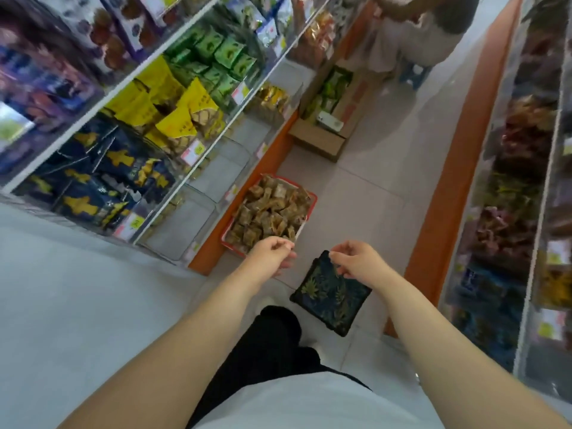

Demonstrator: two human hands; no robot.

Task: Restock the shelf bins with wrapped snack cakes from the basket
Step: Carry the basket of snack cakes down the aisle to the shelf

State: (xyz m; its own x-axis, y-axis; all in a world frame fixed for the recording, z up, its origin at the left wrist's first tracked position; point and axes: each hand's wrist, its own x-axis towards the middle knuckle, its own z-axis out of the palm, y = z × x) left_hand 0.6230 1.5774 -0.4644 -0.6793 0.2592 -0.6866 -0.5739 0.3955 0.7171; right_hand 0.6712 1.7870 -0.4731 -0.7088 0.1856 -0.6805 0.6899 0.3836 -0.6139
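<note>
A red basket (313, 202) stands on the aisle floor against the left shelf base, filled with several brown wrapped snack cakes (270, 209). Clear shelf bins (182, 222) line the lowest shelf to its left; a few cakes show at their back. My left hand (272, 254) hovers just below the basket's near edge, fingers loosely curled, holding nothing. My right hand (353, 258) hangs at the same height over a dark cushion, fingers loosely curled and empty. Both hands are in the air above the floor.
A dark blue leaf-patterned cushion (328, 297) lies on the floor by my feet. A cardboard box (322, 140) of green packs sits farther down the aisle. Another person (418, 35) stands at the far end. Shelves of snacks (173, 113) flank both sides.
</note>
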